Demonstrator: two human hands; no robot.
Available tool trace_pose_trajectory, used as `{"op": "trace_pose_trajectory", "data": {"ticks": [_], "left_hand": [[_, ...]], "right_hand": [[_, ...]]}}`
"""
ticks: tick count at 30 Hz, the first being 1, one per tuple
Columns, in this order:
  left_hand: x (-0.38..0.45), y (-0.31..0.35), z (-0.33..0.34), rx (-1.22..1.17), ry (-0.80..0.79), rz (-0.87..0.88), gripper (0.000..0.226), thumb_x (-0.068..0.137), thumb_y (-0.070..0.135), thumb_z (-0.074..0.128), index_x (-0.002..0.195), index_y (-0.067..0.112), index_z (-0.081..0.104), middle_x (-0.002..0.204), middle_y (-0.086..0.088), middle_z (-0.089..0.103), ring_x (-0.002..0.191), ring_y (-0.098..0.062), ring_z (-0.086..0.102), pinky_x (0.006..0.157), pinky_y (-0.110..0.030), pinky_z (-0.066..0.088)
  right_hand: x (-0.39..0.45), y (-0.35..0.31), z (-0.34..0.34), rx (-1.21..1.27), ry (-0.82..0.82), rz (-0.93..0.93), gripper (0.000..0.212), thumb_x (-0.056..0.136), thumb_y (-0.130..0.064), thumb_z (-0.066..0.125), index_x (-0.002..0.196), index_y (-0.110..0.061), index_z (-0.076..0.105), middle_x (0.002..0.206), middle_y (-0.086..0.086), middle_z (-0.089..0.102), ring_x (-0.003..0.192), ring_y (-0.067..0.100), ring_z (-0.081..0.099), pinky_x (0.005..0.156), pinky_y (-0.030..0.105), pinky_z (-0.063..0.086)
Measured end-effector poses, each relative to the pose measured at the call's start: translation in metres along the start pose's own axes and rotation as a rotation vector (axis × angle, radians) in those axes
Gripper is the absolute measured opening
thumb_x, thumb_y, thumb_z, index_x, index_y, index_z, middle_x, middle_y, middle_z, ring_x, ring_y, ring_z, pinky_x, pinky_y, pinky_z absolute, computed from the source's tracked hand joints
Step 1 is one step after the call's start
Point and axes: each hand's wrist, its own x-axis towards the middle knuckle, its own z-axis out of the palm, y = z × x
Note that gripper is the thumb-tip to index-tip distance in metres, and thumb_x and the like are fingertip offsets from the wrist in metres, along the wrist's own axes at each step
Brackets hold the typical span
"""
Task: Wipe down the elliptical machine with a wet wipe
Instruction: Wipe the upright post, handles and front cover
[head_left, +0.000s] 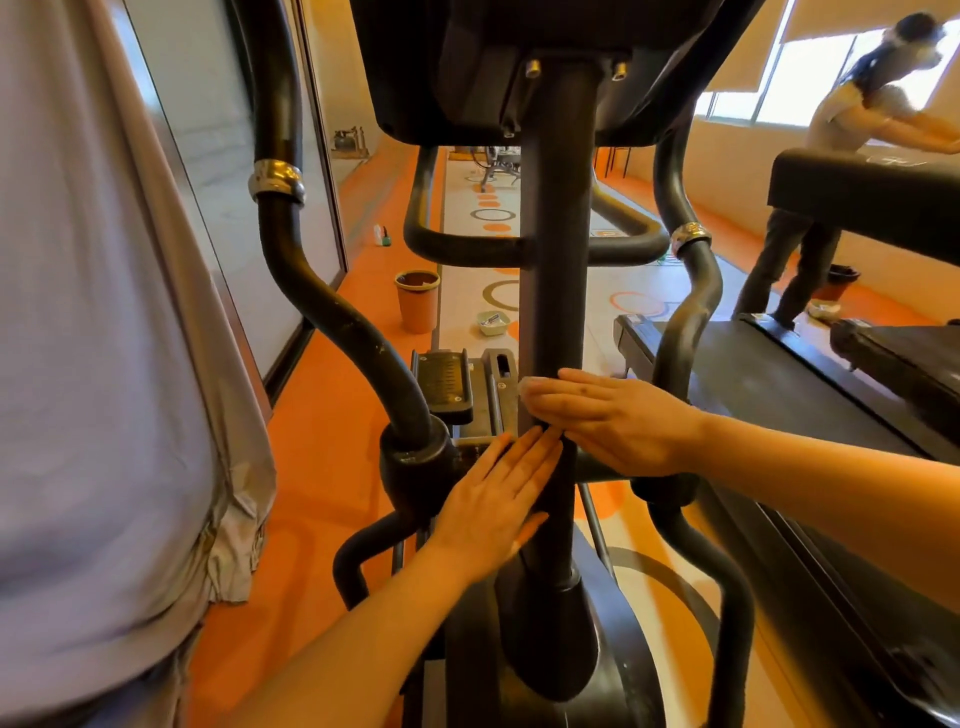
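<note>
Black steel dominates the middle of the view: the elliptical machine's (556, 260) centre post stands upright, its long axis running from the console overhead down to the shroud near the bottom edge, with curved swing arms on its left and right. On the orange floor beyond, left of the post, an orange bin (417, 300) stands upright with a dark liner in it, and just right of it sits a small pale green tub (491, 322) holding something too small to make out. The right hand (613, 415) reaches in from the right with fingers straight and together, pressing a white wet wipe (526, 387) flat against the post; only a sliver of the wipe shows past the fingertips. The left hand (498, 493) comes up from below, fingers straight and slightly spread, palm laid on the post just beneath the right hand. A treadmill (779, 395) stands to the right, where another person (831, 156) leans over a machine by the window.
</note>
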Motion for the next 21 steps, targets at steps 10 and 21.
{"op": "trace_pose_trajectory", "data": {"ticks": [10,21], "left_hand": [[-0.001,-0.005,-0.007,-0.035,-0.045,0.036,0.089,0.086,0.042,0.069,0.153,0.01,0.02,0.161,-0.008,0.016,0.147,-0.023,0.018,0.12,-0.039,0.012],[-0.047,-0.053,-0.022,0.144,-0.143,0.046,0.077,0.09,0.041,0.06,0.152,0.007,0.028,0.16,-0.013,0.023,0.149,-0.026,0.018,0.121,-0.044,0.013]], "right_hand": [[0.029,-0.001,-0.017,-0.215,0.254,0.193,0.069,0.072,0.001,0.076,0.136,-0.005,0.051,0.146,0.015,0.044,0.138,0.032,0.035,0.112,0.049,0.02],[0.022,-0.058,0.027,0.1,0.227,0.351,0.083,0.065,0.011,0.078,0.14,-0.007,0.046,0.148,0.015,0.042,0.138,0.033,0.033,0.11,0.05,0.021]]}}
